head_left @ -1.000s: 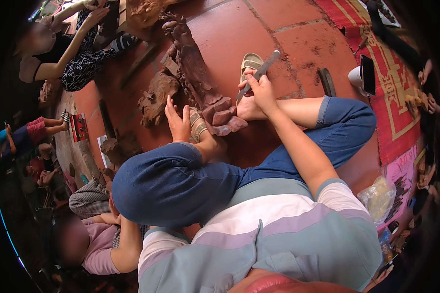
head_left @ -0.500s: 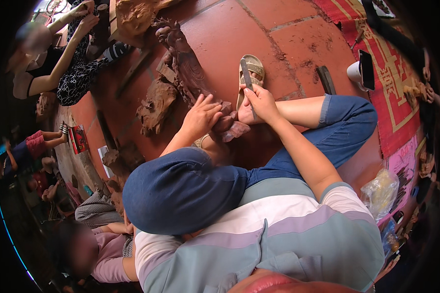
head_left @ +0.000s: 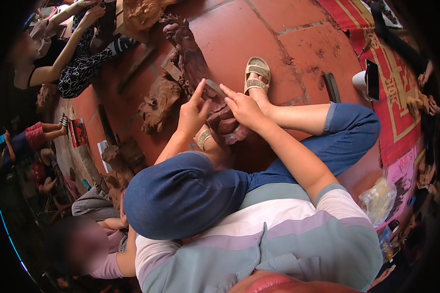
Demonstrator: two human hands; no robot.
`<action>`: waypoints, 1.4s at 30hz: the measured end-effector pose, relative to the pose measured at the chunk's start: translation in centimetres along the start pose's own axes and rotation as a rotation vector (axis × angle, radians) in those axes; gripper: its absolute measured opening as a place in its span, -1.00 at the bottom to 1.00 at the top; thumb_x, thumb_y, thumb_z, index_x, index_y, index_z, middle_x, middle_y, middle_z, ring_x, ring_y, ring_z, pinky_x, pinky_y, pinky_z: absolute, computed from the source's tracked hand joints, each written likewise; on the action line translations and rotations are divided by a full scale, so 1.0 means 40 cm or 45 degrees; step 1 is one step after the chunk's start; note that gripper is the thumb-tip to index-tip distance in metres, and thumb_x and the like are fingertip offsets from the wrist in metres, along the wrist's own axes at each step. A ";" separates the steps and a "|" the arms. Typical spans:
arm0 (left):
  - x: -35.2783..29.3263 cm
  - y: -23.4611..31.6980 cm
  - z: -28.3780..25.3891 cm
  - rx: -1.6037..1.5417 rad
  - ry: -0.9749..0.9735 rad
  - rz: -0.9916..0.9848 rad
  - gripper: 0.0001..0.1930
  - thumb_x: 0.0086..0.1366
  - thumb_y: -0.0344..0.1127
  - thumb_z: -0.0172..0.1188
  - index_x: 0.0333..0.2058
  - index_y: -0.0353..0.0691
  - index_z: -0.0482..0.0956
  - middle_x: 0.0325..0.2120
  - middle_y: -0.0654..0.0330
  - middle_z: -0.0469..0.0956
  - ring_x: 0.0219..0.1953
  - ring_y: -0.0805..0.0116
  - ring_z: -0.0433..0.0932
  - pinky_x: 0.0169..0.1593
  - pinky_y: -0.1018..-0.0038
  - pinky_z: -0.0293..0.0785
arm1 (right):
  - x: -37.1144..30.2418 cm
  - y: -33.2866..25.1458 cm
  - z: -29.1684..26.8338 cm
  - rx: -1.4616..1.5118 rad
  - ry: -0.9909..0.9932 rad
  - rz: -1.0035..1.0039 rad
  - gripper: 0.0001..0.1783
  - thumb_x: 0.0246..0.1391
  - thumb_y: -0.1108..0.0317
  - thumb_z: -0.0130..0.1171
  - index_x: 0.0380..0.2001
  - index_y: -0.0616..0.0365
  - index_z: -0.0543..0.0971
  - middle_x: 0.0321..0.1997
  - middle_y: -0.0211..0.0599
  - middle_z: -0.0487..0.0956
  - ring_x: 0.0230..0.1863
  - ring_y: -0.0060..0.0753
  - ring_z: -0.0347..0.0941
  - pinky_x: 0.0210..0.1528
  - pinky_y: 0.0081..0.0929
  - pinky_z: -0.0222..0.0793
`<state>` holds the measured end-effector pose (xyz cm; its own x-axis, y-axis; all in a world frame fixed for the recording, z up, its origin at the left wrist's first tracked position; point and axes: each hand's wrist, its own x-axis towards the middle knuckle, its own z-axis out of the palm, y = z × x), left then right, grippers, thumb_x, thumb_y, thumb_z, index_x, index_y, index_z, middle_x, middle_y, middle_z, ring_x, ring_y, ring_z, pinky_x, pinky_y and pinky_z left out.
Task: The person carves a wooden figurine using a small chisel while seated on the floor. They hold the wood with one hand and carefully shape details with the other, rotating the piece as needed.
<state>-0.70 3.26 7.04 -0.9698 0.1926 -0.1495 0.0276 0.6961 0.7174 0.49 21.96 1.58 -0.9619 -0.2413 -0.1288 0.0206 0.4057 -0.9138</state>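
A dark reddish-brown carved wooden figure point(head_left: 187, 51) lies between my feet, its lower end toward me. My right hand point(head_left: 245, 110) is closed around a flat grey metal file point(head_left: 213, 88), index finger stretched along it. The file lies against the carving and its far end comes up to my left hand's fingertips. My left hand point(head_left: 192, 116) is open beside the carving, index finger straight and thumb apart; whether it touches the file I cannot tell. Rounded lumps of the carving's base point(head_left: 226, 126) show below my right hand.
Rough wood pieces point(head_left: 160, 102) lie left of the carving. A dark bar point(head_left: 331, 88) and a white cup point(head_left: 361, 83) with a black phone-like slab stand right, beside a red patterned mat point(head_left: 388, 102). Other people sit at the left, one point(head_left: 83, 244) close by my knee.
My right hand has moved left and swung the file from pointing away to lying across the carving. My left hand has shifted slightly, its index finger now straightened.
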 end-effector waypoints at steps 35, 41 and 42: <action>0.068 -0.007 0.030 0.639 -0.100 0.241 -0.17 0.17 -0.30 0.14 0.37 -0.06 -0.06 -0.74 -0.01 0.51 -0.66 0.02 0.57 -0.56 0.20 0.51 | 0.119 -0.039 -0.006 0.497 0.064 0.154 -0.65 0.24 0.26 0.01 0.05 0.14 0.48 -0.34 -0.17 0.58 -0.31 -0.26 0.50 -0.25 -0.35 0.40; 0.151 0.012 -0.001 0.590 0.024 0.160 -0.16 0.15 -0.30 0.13 0.37 -0.12 -0.09 -0.70 -0.05 0.53 -0.63 -0.01 0.57 -0.54 0.15 0.51 | 0.227 -0.100 -0.028 -0.056 0.233 -0.115 -0.56 0.21 0.22 0.03 0.13 0.05 0.45 -0.30 0.13 0.56 -0.23 0.15 0.51 -0.16 -0.11 0.44; 0.159 0.012 -0.007 0.586 0.053 0.168 -0.15 0.14 -0.30 0.13 0.37 -0.14 -0.09 -0.70 -0.05 0.53 -0.63 -0.02 0.57 -0.54 0.14 0.51 | 0.231 -0.100 -0.020 -0.113 0.212 -0.103 -0.57 0.21 0.22 0.01 0.13 0.05 0.45 -0.31 0.12 0.56 -0.24 0.15 0.51 -0.17 -0.10 0.45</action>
<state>-6.90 4.64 6.63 -0.9594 0.2786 -0.0431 0.2465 0.9032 0.3513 -8.70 18.80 4.32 -0.9914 -0.1299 0.0158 -0.0755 0.4688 -0.8800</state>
